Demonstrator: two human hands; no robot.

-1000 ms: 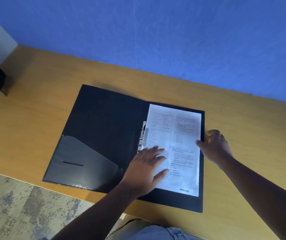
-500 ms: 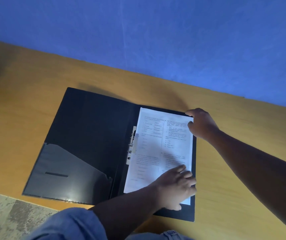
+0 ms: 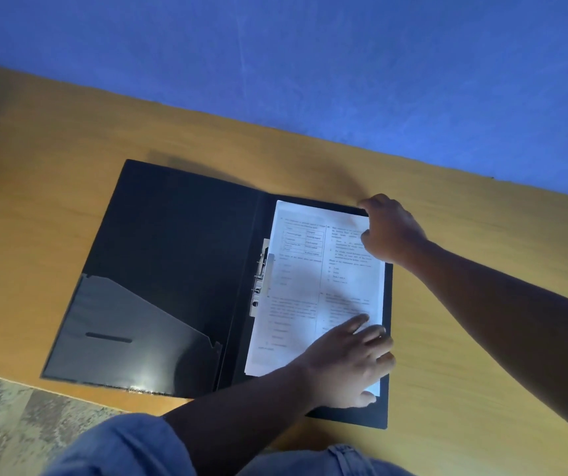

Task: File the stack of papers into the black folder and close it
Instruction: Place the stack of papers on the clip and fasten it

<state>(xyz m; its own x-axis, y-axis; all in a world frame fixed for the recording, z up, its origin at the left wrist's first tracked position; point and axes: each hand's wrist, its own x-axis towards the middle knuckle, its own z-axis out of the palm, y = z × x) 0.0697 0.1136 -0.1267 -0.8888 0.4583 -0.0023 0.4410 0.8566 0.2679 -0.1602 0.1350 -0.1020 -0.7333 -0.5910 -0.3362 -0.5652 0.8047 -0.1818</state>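
Observation:
The black folder [image 3: 172, 255] lies open flat on the wooden table. A stack of printed white papers [image 3: 296, 293] rests on its right half, beside the metal clip [image 3: 260, 276] at the spine. My left hand [image 3: 347, 362] lies flat on the papers' near right corner, fingers spread over the edge. My right hand [image 3: 390, 231] rests on the stack's far right corner, fingers curled at the paper's edge. The left half carries a glossy diagonal pocket [image 3: 131, 338].
The wooden table [image 3: 52, 166] stands against a blue wall [image 3: 310, 63]. Patterned floor [image 3: 7, 434] shows past the table's near edge at lower left. Denim clothing [image 3: 121, 451] fills the bottom middle.
My left hand slid from the papers' middle to their near right corner. My right hand moved from the stack's right edge up to the far right corner. The camera view shifted right.

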